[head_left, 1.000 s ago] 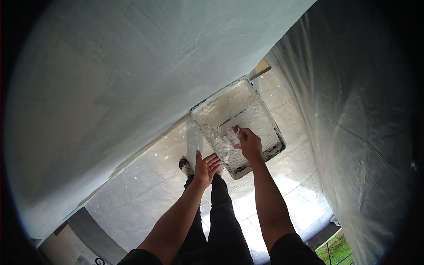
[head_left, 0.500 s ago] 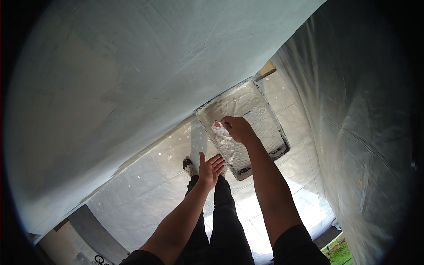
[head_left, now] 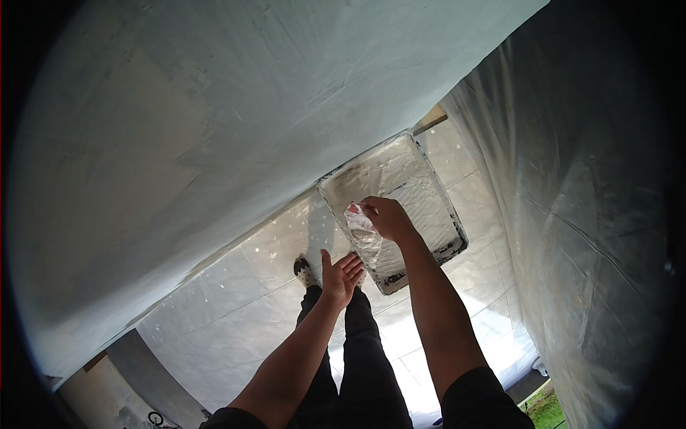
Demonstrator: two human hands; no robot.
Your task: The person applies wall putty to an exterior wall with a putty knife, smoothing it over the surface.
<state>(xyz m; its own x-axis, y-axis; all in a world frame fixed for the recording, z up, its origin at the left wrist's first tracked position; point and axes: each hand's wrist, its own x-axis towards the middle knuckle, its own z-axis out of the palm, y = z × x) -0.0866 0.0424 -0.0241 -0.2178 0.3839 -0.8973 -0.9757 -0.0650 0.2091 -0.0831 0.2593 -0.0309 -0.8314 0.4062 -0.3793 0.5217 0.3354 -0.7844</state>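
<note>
My right hand (head_left: 390, 218) is closed on a small red thing smeared with white paint (head_left: 357, 216), whose kind I cannot tell. It is over the left side of a paint tray (head_left: 457, 232), with thick off-white paint (head_left: 377, 163) toward the far end and a ridged slope nearer me. Dark dried marks run along the tray's rim. Beside the tray's near left edge, my left hand (head_left: 339, 277) is open, palm up, thumb apart from the fingers, holding nothing.
A pale, patchily coated wall (head_left: 236, 93) slants across the upper left, close to the tray. Clear plastic sheeting (head_left: 564, 214) hangs at the right. Paint-spotted sheeting or tiles cover the floor (head_left: 214, 293); my spotted shoe (head_left: 306, 272) stands left of the tray.
My right hand has shifted slightly down and to the right with the paint-smeared red thing still in it. My left hand stays almost where it was, open.
</note>
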